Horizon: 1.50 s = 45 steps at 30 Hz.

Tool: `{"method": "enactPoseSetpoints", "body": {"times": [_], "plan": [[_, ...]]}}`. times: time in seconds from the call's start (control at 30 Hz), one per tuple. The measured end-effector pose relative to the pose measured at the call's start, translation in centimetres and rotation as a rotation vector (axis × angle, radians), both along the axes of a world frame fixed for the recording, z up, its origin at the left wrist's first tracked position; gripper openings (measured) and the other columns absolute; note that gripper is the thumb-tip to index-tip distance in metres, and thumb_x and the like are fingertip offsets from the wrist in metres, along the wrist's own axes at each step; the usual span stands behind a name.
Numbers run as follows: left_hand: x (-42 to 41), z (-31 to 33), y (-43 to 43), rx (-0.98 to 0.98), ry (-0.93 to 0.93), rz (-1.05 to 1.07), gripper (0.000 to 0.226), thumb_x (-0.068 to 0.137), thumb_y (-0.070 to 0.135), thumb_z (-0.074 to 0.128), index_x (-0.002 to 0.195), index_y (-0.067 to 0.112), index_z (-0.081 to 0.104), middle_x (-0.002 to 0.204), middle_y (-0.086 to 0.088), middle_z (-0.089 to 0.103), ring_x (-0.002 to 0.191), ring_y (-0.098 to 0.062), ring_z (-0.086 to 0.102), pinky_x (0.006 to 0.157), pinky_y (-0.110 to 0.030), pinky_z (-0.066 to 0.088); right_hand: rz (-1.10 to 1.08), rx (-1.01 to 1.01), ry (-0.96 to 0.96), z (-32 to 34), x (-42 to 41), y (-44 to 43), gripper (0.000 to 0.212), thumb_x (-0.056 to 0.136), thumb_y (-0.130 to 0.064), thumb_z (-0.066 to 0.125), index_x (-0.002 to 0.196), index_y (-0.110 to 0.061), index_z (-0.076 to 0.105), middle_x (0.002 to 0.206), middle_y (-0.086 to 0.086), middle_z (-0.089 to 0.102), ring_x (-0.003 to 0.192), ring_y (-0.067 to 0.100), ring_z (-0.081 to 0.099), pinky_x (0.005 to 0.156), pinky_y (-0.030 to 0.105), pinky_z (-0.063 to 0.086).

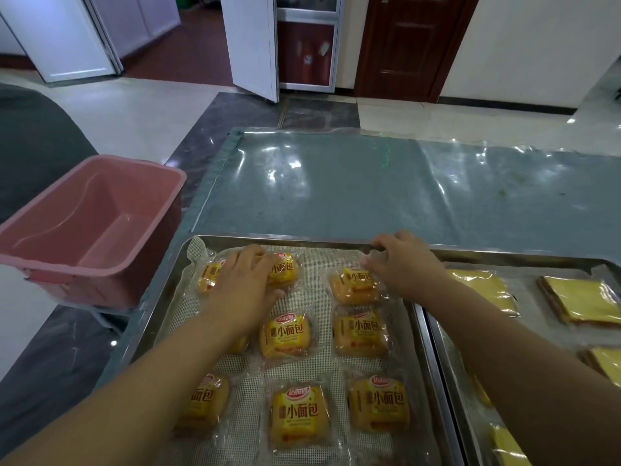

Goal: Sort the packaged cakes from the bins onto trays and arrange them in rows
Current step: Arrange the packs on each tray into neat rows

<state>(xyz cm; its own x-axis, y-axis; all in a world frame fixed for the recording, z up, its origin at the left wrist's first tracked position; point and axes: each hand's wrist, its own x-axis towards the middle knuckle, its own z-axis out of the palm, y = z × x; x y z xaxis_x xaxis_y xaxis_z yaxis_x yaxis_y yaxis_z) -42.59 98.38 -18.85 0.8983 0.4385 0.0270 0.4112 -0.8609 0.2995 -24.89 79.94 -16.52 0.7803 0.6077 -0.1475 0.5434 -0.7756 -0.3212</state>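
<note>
— Left hand (pixel 245 277): palm down, fingers laid nearly straight over the far-left packet (pixel 209 275), tips touching the far-middle packet (pixel 285 269). Nothing gripped. Reads as nudging into line, not placing.

— Source bin?

— Pink bin (pixel 94 227), just off the tabletop's (pixel 336 183) left edge. What shows of its inside holds no packets.

— Count on the left tray (pixel 174 290)?

— It sits at the tabletop's near-left corner, mesh liner (pixel 316 297) under the goods. Round packaged cakes, three rows of three. Middle row's left one is mostly hidden under the forearm; only a sliver shows. Near row (pixel 299 415) lies fairly even. Far row is looser, with the right packet set a little nearer than the middle one.

— Other hand?

— Right hand (pixel 403 267) is at the far-right packet (pixel 354 287), fingers curled, tips at the wrapper's far edge, close to the tray's far rim. Cannot tell whether it pinches the wrapper or only touches it.

— And beyond that?

— Right tray (pixel 524 257), touching the first along the tabletop's near edge. Flat yellow cakes (pixel 480 287) on it, several, cut off by the frame. No full count possible.

— Verdict?

— Judgement only: sorting from this bin looks finished and the left tray is full. What remains here is squaring the far row. Right tray's progress is unclear.
</note>
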Motion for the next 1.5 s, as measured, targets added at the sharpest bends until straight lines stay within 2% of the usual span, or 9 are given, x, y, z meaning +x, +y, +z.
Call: {"method": "enactPoseSetpoints", "body": {"times": [0.17,0.3,0.6,0.8,1.03,1.1,1.2,1.3,1.5], "plan": [[1.0,-0.4,1.2,-0.009,0.074,-0.006,0.064,0.088,0.040,0.061,0.143,0.027,0.032,0.145,0.002,0.032,0.134,-0.019,0.025,0.111,-0.033,0.026,0.270,-0.180,0.124,-1.4,-1.3,0.4,0.066,0.081,-0.052,0.064,0.139,-0.032,0.039,0.144,0.000,0.038,0.134,0.025,0.029,0.109,0.046,0.027],[1.5,-0.4,1.3,-0.010,0.093,-0.020,0.060,0.089,0.037,0.059,0.143,0.029,0.033,0.146,0.005,0.034,0.134,-0.020,0.023,0.111,-0.034,0.024,0.216,-0.093,0.155,-1.8,-1.8,0.2,0.064,0.083,-0.046,0.066,0.139,-0.031,0.039,0.143,-0.003,0.039,0.132,0.021,0.030,0.108,0.044,0.032],[1.8,-1.1,0.5,-0.092,0.079,-0.148,0.057,0.091,0.032,0.058,0.143,0.031,0.033,0.147,0.010,0.032,0.136,-0.014,0.020,0.113,-0.032,0.021,0.135,-0.121,-0.122,-1.4,-2.7,0.1,0.060,0.084,-0.057,0.058,0.136,-0.034,0.039,0.140,-0.004,0.041,0.135,0.022,0.028,0.104,0.041,0.034],[1.9,-1.8,0.3,-0.102,0.131,-0.141,0.061,0.092,0.032,0.056,0.146,0.026,0.028,0.152,0.004,0.028,0.138,-0.020,0.025,0.114,-0.034,0.022,0.137,-0.135,-0.102,-2.4,-3.1,0.4,0.062,0.086,-0.054,0.058,0.138,-0.030,0.037,0.144,-0.003,0.037,0.135,0.024,0.029,0.108,0.042,0.033],[-0.8,-0.2,-1.4,-0.162,-0.068,-0.031,0.049,0.089,0.043,0.058,0.134,0.028,0.046,0.136,0.005,0.039,0.129,-0.017,0.030,0.107,-0.033,0.029,0.149,0.095,-0.116,-1.2,-5.1,-1.9,0.054,0.087,-0.051,0.058,0.133,-0.027,0.045,0.137,-0.005,0.041,0.131,0.018,0.032,0.108,0.036,0.029],[-1.9,0.1,-2.5,-0.159,-0.008,-0.057,0.054,0.087,0.049,0.057,0.135,0.028,0.044,0.138,0.004,0.038,0.131,-0.018,0.028,0.110,-0.034,0.025,0.196,0.113,0.017,-1.1,-6.1,-2.9,0.053,0.086,-0.045,0.062,0.133,-0.028,0.047,0.137,-0.006,0.042,0.129,0.016,0.035,0.106,0.035,0.033],[-3.1,-0.2,-3.6,-0.150,0.157,-0.123,0.072,0.082,0.056,0.060,0.143,0.029,0.032,0.147,0.004,0.032,0.137,-0.019,0.025,0.113,-0.036,0.021,0.291,-0.038,0.150,-1.5,-7.0,-4.0,0.063,0.082,-0.044,0.066,0.139,-0.032,0.040,0.145,-0.008,0.035,0.136,0.017,0.026,0.111,0.040,0.029],[-3.2,-0.5,-3.8,-0.087,0.229,-0.185,0.080,0.077,0.059,0.064,0.143,0.026,0.033,0.146,0.004,0.036,0.132,-0.019,0.031,0.110,-0.035,0.026,0.321,-0.149,0.130,-1.7,-7.2,-4.1,0.069,0.082,-0.043,0.067,0.142,-0.034,0.034,0.149,-0.010,0.031,0.140,0.017,0.018,0.112,0.043,0.026],[-2.6,0.1,-3.1,-0.043,0.262,-0.276,0.069,0.081,0.037,0.070,0.141,0.025,0.039,0.141,0.003,0.043,0.129,-0.017,0.039,0.109,-0.033,0.031,0.288,-0.145,0.104,-1.4,-7.3,-4.0,0.063,0.084,-0.037,0.067,0.140,-0.032,0.039,0.144,-0.008,0.038,0.135,0.017,0.025,0.109,0.040,0.030]]}}
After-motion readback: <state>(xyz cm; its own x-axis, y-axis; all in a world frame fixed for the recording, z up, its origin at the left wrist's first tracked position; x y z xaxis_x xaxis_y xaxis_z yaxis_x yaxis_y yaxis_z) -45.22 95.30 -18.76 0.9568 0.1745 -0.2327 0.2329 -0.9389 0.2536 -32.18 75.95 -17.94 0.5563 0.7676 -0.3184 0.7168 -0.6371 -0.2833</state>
